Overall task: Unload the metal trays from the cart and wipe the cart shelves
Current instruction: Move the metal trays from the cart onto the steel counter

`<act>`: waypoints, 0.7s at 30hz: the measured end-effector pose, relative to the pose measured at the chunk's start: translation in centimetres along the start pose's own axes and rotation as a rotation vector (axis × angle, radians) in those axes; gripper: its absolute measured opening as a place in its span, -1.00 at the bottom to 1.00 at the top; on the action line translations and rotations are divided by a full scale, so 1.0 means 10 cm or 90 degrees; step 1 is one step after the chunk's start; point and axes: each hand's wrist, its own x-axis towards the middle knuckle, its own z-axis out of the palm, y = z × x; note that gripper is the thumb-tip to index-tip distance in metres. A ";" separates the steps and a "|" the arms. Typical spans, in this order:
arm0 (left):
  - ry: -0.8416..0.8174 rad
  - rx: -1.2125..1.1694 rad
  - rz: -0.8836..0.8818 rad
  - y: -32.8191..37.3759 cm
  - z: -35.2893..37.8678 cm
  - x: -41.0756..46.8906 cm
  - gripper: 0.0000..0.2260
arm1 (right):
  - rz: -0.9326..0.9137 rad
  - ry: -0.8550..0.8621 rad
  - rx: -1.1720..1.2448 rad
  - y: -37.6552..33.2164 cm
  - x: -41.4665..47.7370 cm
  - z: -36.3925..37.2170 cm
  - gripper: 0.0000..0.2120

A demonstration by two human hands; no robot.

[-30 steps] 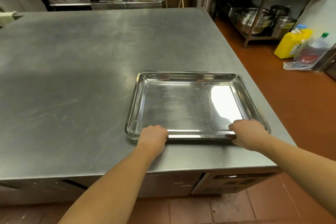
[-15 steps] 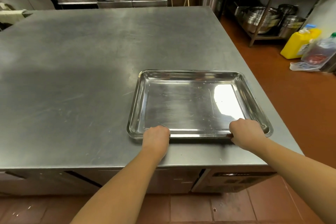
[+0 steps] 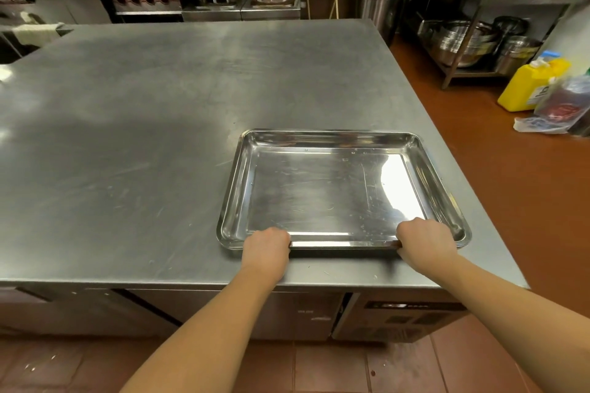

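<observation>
The fingers of the left hand (image 3: 266,247) and the right hand (image 3: 426,239) are hidden under the near rim of the tray (image 3: 332,136). Whether more trays lie beneath it cannot be told. Right of the tray, a clear bottle (image 3: 565,102) is blurred and cut off by the edge.

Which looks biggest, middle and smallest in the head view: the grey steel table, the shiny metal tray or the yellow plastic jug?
1. grey steel table
2. shiny metal tray
3. yellow plastic jug, farther away, so true size unsure
</observation>
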 end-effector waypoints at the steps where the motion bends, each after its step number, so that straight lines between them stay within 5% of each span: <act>1: 0.000 0.004 0.001 0.00 0.00 0.00 -0.87 | 0.000 -0.007 0.004 0.00 0.01 -0.01 -0.93; 21: -0.013 0.008 0.022 -0.06 -0.04 0.07 -0.84 | -0.009 -0.063 0.006 -0.08 0.05 -0.13 -0.81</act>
